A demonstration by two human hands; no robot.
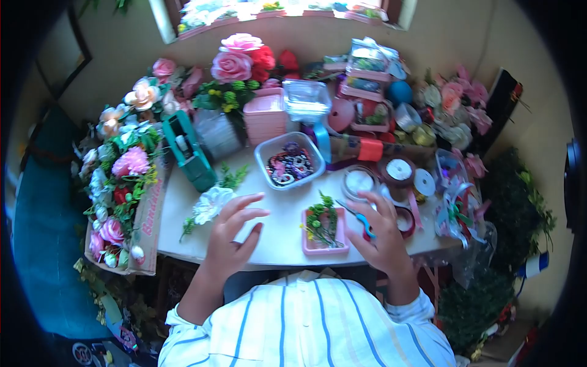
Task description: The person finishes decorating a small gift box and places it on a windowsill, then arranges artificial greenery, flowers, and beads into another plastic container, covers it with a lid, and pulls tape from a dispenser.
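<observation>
Between my hands, near the table's front edge, a small pink tray (307, 247) holds green sprigs with yellow bits (321, 221). My left hand (234, 235) is raised left of the tray with fingers apart and nothing in it, close to a white flower (212, 204) with green leaves. My right hand (380, 235) hovers just right of the tray, fingers spread and empty. Scissors with blue handles (365, 224) lie beside it, partly hidden by its fingers. Behind the tray stands a clear container (265, 174) of beads and small trinkets.
A green tool (188, 153) stands at the left, beside a cardboard box (148, 229) of artificial flowers. Stacked pink trays (264, 116) and clear boxes (306, 99) are behind. Ribbon spools (397, 171) and a bag of ribbons (460, 211) sit at the right.
</observation>
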